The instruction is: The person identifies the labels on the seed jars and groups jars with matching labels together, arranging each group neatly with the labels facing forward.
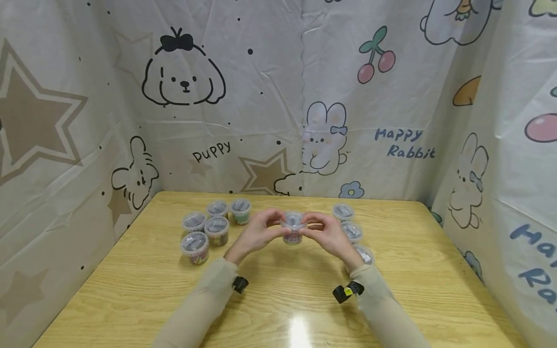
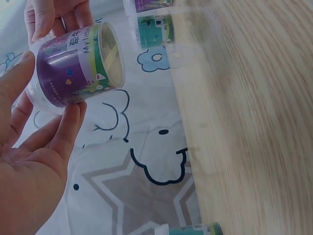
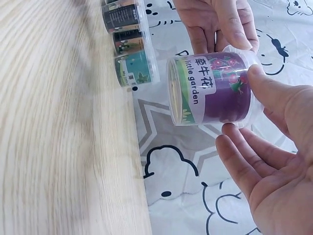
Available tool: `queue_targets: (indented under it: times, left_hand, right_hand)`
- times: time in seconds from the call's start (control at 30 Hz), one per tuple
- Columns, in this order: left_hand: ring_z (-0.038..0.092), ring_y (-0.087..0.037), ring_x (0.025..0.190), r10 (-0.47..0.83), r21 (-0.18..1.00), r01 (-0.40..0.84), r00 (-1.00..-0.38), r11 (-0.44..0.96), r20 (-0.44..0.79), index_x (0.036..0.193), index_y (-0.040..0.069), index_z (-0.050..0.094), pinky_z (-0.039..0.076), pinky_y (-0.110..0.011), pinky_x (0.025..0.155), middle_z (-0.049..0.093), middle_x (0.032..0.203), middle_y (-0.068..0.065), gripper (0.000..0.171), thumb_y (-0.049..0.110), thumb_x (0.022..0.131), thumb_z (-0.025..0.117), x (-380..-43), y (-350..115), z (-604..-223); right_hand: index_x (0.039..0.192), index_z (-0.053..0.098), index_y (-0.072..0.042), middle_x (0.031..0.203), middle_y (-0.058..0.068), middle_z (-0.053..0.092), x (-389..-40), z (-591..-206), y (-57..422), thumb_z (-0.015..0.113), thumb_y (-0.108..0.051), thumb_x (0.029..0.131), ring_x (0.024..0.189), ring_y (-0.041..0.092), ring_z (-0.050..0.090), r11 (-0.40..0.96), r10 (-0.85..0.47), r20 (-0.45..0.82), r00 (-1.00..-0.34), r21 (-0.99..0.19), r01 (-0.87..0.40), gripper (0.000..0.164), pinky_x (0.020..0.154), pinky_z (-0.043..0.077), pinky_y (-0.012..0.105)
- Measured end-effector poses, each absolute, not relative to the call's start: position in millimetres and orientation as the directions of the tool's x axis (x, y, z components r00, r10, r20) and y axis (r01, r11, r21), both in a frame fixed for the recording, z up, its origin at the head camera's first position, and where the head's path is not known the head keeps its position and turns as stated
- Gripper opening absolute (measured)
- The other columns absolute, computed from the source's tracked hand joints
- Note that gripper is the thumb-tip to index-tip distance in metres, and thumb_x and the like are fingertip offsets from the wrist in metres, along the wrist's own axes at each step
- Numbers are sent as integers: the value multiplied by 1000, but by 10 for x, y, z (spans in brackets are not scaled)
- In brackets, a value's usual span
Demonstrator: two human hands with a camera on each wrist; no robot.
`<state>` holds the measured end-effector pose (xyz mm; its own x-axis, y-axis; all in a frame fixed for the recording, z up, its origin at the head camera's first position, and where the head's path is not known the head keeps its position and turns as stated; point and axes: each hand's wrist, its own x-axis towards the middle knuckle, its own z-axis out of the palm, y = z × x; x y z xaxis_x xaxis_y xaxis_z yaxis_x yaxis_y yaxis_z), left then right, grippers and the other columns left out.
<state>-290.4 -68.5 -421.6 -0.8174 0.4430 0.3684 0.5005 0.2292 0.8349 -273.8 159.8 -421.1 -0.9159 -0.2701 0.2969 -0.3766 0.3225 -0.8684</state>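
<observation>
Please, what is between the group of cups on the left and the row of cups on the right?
The head view shows the left hand, the purple-labelled cup and the right hand; both hands hold it.

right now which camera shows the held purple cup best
Right wrist: the purple cup is large, its "little garden" label facing the camera. Left wrist shows it large too, label partly turned away; head shows it small, from above.
</observation>
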Motion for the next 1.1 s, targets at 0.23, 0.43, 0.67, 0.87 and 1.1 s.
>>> queue_targets:
  times: [0.23,0.43,0.67,0.87,1.1]
  left_hand:
    - [66,-22,109,437,802,506,-829,317,349,106,9,65,52,-35,99,68,109,-6,26,18,85,78,-2931,-531,-4204]
    - [66,-21,107,458,811,478,-836,338,302,105,9,63,52,-37,99,67,107,-5,28,20,85,78,-2975,-405,-4221]
    - [67,-21,106,495,808,479,-823,341,279,100,8,61,53,-35,97,68,106,-7,24,18,85,77,-2993,-284,-4245]
    - [67,-20,107,492,817,464,-829,342,265,96,11,62,54,-34,96,68,104,-3,24,21,83,79,-3018,-201,-4266]
    - [67,-20,108,502,819,450,-831,356,239,98,12,64,54,-33,96,69,105,-2,25,23,82,80,-3056,-97,-4296]
  right_hand:
    - [102,70,-6,127,16,63,-2727,-4208,1707,78,-14,85,114,33,64,358,-241,303,-922,-856,-374,21,91,57,34]
    - [103,71,-7,120,14,67,-2718,-4221,1800,79,-18,84,108,32,68,398,-205,295,-933,-846,-355,23,91,57,36]
    - [105,72,-13,119,9,69,-2695,-4255,1921,78,-25,85,110,31,66,491,-176,236,-956,-820,-293,24,94,55,42]
    - [106,72,-23,123,2,68,-2699,-4237,2037,78,-39,83,118,36,60,565,-182,194,-964,-782,-264,28,94,52,50]
    - [106,71,-25,127,2,66,-2719,-4237,2165,74,-35,88,115,30,61,633,-224,196,-955,-716,-295,22,96,50,52]
